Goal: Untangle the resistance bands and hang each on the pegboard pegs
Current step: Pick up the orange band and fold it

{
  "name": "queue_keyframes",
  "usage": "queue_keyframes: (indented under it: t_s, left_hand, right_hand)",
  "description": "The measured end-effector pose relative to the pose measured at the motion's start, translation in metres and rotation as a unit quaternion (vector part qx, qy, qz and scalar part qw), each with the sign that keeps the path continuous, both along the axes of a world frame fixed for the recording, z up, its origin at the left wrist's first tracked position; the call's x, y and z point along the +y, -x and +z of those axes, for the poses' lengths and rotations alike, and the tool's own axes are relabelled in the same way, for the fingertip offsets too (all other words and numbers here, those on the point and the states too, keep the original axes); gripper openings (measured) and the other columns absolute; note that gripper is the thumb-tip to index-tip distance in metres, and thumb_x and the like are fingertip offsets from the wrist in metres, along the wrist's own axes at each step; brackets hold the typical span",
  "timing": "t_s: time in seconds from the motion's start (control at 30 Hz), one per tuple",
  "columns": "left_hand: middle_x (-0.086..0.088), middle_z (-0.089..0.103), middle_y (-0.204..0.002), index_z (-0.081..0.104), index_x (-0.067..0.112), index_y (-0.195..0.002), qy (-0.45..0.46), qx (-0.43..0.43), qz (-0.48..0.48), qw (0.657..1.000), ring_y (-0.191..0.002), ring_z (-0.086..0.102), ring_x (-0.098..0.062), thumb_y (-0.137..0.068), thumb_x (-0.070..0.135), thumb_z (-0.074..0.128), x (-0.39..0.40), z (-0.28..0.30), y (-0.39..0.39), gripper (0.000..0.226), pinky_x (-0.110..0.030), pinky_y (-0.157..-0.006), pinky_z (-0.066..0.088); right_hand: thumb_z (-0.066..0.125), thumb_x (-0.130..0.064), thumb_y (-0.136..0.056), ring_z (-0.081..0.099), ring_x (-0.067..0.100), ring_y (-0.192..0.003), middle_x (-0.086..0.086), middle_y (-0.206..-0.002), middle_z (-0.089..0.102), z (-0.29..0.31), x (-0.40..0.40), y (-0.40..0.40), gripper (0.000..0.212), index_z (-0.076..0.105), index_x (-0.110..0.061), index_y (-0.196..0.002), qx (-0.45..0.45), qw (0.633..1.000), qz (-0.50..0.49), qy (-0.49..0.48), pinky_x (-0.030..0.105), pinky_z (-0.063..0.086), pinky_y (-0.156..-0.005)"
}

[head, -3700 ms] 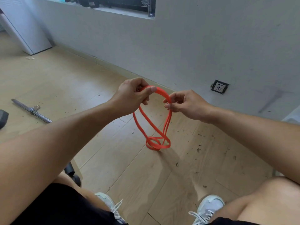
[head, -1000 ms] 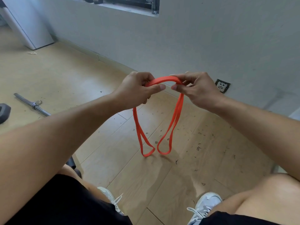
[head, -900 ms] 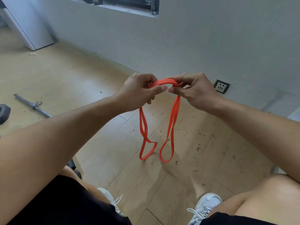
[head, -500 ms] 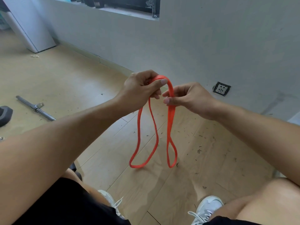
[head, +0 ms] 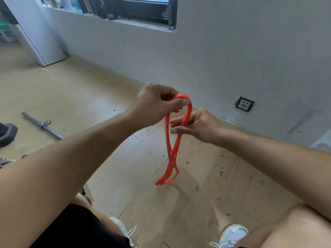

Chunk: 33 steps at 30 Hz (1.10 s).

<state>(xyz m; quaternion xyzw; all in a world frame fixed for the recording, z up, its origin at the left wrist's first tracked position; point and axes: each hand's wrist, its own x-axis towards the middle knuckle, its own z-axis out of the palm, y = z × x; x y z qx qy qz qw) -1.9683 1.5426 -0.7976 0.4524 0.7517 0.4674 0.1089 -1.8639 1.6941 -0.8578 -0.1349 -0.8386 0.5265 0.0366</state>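
Note:
An orange resistance band (head: pixel 169 154) hangs doubled over in front of me above the wooden floor. My left hand (head: pixel 157 104) pinches the top of its fold between thumb and fingers. Just below and to the right, my right hand (head: pixel 195 125) grips one strand of the band. The lower loops dangle together and cross near the bottom. No pegboard or pegs are in view.
A grey wall (head: pixel 232 59) with a power socket (head: pixel 244 104) runs behind the hands, under a window sill (head: pixel 143 24). A metal bar (head: pixel 42 125) and a dark weight (head: pixel 7 134) lie on the floor at left. A white cabinet (head: pixel 35 31) stands far left. My knees and white shoes (head: pixel 231 235) fill the bottom.
My right hand has dropped lower along the strand, while my left hand keeps the top. The two hanging loops have swung together and now overlap.

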Motion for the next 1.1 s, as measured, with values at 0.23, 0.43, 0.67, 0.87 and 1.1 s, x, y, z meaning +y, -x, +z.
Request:
queue_keyframes:
  t_s: [0.23,0.43,0.67,0.87,1.1]
  left_hand:
    - [0.010,0.076,-0.084,0.077,0.025,-0.094,0.010,0.022,0.015,1.000,-0.080,0.072,-0.003,-0.081,0.037,0.080,-0.003,0.003,0.003,0.018,-0.018,-0.075,0.058]
    - [0.001,0.077,-0.085,0.078,0.014,-0.099,-0.030,-0.047,0.005,0.998,-0.080,0.074,-0.014,-0.078,0.037,0.080,0.001,0.009,-0.002,0.032,-0.024,-0.074,0.059]
    - [-0.005,0.077,-0.088,0.078,0.011,-0.101,-0.094,-0.098,0.019,0.991,-0.085,0.075,-0.020,-0.081,0.030,0.081,0.001,0.011,-0.001,0.028,-0.026,-0.077,0.059]
    - [0.000,0.078,-0.085,0.076,0.015,-0.098,-0.094,-0.105,0.038,0.989,-0.085,0.075,-0.015,-0.084,0.029,0.079,-0.005,0.011,0.004,0.020,-0.019,-0.070,0.055]
    - [-0.013,0.075,-0.095,0.071,0.004,-0.106,-0.101,-0.185,0.028,0.977,-0.094,0.074,-0.022,-0.092,0.022,0.071,-0.015,0.002,0.024,0.022,-0.037,-0.085,0.061]
  right_hand:
    - [0.081,-0.023,-0.084,0.074,0.012,-0.100,-0.004,-0.111,0.078,0.001,-0.004,0.001,0.027,0.079,-0.013,-0.110,0.008,1.000,0.002,-0.019,0.033,0.060,-0.091]
    - [0.080,-0.032,-0.086,0.072,0.010,-0.108,-0.003,-0.121,0.075,-0.002,-0.006,0.004,0.046,0.072,-0.015,-0.128,-0.002,0.999,0.050,0.019,0.021,0.055,-0.085]
    - [0.079,-0.025,-0.089,0.076,0.014,-0.091,0.000,-0.096,0.079,-0.008,-0.011,0.006,0.023,0.078,-0.009,-0.105,0.018,0.998,0.046,0.043,0.022,0.058,-0.077]
    - [0.082,-0.018,-0.086,0.076,0.014,-0.080,-0.002,-0.082,0.076,-0.008,-0.003,0.003,0.012,0.075,-0.010,-0.093,0.028,0.998,0.023,0.052,0.022,0.061,-0.073]
    - [0.084,-0.021,-0.083,0.077,0.014,-0.083,-0.001,-0.092,0.080,-0.008,0.023,-0.004,0.021,0.080,-0.013,-0.102,-0.015,1.000,0.004,0.017,0.021,0.060,-0.072]
